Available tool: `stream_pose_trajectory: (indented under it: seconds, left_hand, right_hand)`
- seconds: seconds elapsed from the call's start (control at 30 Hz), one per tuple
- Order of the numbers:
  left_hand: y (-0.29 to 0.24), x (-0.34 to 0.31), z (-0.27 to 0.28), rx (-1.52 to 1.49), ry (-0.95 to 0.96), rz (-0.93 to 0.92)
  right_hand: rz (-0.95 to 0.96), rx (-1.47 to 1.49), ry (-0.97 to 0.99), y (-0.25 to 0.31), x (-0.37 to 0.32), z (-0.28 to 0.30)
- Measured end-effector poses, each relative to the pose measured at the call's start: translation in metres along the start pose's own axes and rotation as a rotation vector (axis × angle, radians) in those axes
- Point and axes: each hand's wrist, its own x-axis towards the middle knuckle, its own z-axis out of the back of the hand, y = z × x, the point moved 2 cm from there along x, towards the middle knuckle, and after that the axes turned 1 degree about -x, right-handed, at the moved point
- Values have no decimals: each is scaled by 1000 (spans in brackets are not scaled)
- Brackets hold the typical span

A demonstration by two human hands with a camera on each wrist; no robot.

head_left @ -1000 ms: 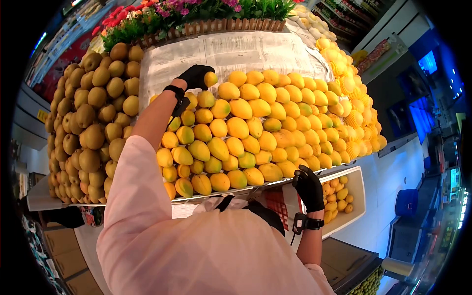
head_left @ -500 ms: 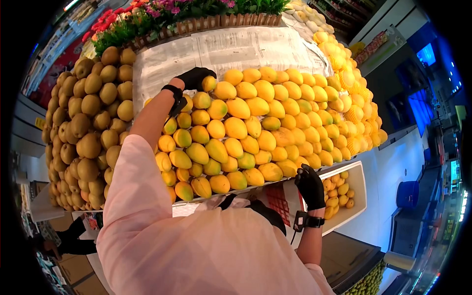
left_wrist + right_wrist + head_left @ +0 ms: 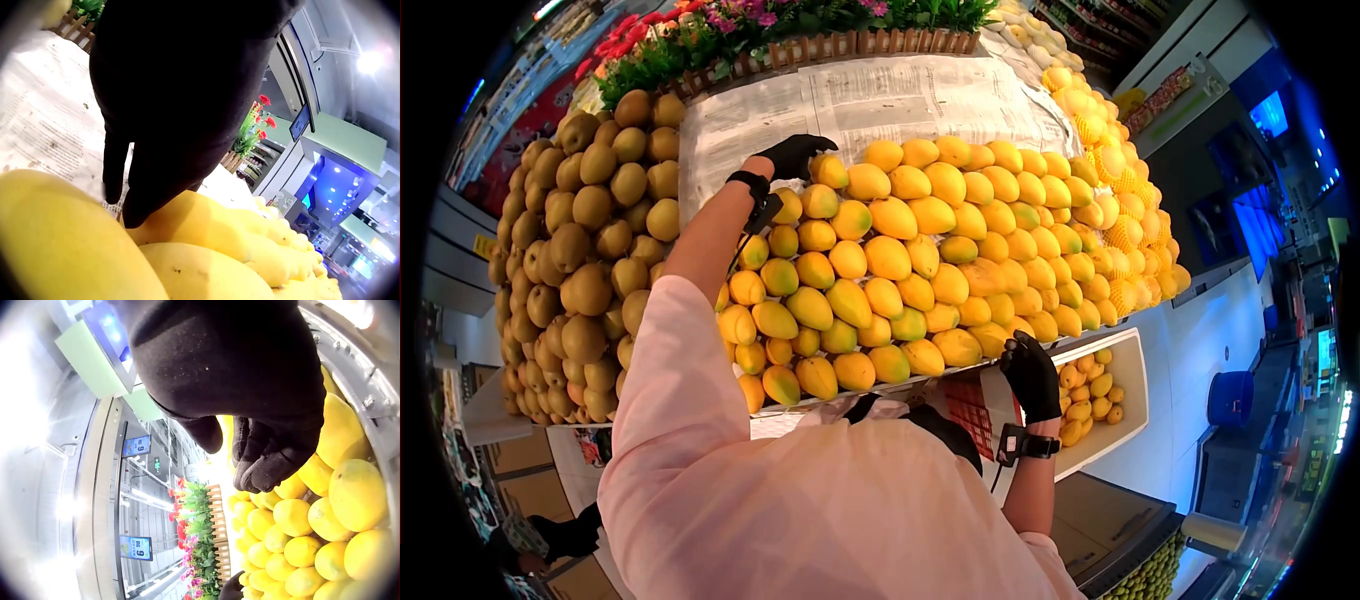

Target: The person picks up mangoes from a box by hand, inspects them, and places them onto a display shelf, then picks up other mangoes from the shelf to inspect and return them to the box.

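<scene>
My left hand, in a black glove, is at the left end of the back row of mangoes. Its fingers reach down, nearly straight, and touch a yellow mango that sits in that row. Rows of yellow and greenish mangoes slope towards me on the stand. Also gloved in black, my right hand hovers by the front edge of the stand, fingers loosely bent and thumb apart. Nothing is in its grasp in the right wrist view.
Printed paper covers the stand behind the mangoes, up to a small wooden fence with flowers. Brown round fruit is heaped at left, net-wrapped yellow fruit at right. A white box holds more mangoes below the right edge.
The mango at the left end of the back row was in my left hand's grip; now it rests in the row with the fingers drawn slightly back. The right hand stays almost still.
</scene>
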Motion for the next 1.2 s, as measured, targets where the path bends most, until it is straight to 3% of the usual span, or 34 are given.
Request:
stream_pose_trajectory:
  seconds: [0.07, 0.23, 0.27, 0.37, 0.4, 0.5, 0.57, 0.67, 0.7, 0.73, 0.83, 0.93, 1.03, 1.2]
  left_hand:
    - [1, -3, 4, 9, -55, 11]
    - [-24, -15, 25, -161, -289, -26]
    - [-33, -19, 27, -200, -333, -43]
    - [-57, -28, 27, -160, -483, -97]
    - [-67, -32, 25, -179, -512, -108]
    - [-94, -46, 11, -273, -574, -140]
    - [-116, -52, -4, -390, -572, -164]
    - [-144, -55, -33, -484, -557, -157]
    - [-158, -59, -41, -529, -530, -142]
    - [-167, -60, -52, -584, -515, -141]
    - [-188, -63, -85, -742, -407, -163]
    - [-224, -71, -116, -662, -321, -88]
    - [-254, -73, -149, -719, -218, -83]
    - [-291, -64, -208, -701, -79, -113]
  right_hand:
    - [157, -436, -35, 0, -7, 2]
    - [71, -21, -163, -1, -23, 18]
    - [134, -181, -169, -4, -26, 26]
    - [83, -71, -225, -5, -39, 35]
    - [131, -291, -208, -10, -38, 53]
    - [64, -31, -262, -12, -47, 67]
    - [78, -74, -289, -13, -53, 73]
    - [321, -836, -304, -20, -64, 89]
    - [363, -916, -326, -21, -67, 94]
    - [361, -872, -346, -25, -69, 99]
    - [135, -57, -429, -30, -77, 108]
    - [267, -339, -392, -45, -77, 151]
    - [128, 208, -314, -58, -87, 179]
    - [223, -23, -436, -66, -107, 215]
